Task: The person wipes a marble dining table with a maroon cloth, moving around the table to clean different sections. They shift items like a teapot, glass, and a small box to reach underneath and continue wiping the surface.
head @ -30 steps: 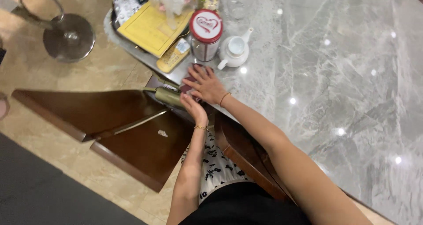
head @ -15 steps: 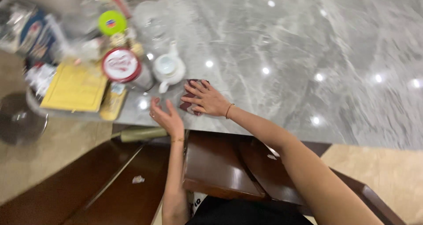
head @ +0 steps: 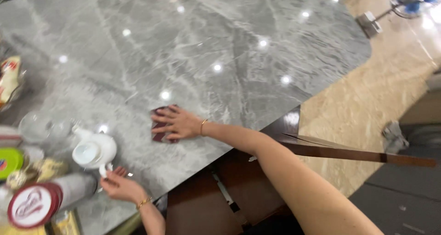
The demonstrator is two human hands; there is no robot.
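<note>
Glossy veined grey marble tabletop (head: 257, 42), right hand (head: 177, 123) fingers flat on dark cloth (head: 158, 136), left hand (head: 120, 185) loosely open beside white teapot (head: 94, 151).

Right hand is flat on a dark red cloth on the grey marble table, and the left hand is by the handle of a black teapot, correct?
Not quite. In the head view the teapot is white, not black. The rest holds: the right hand lies flat on the dark red cloth on the grey marble table, and the left hand is by the teapot's handle.
</note>
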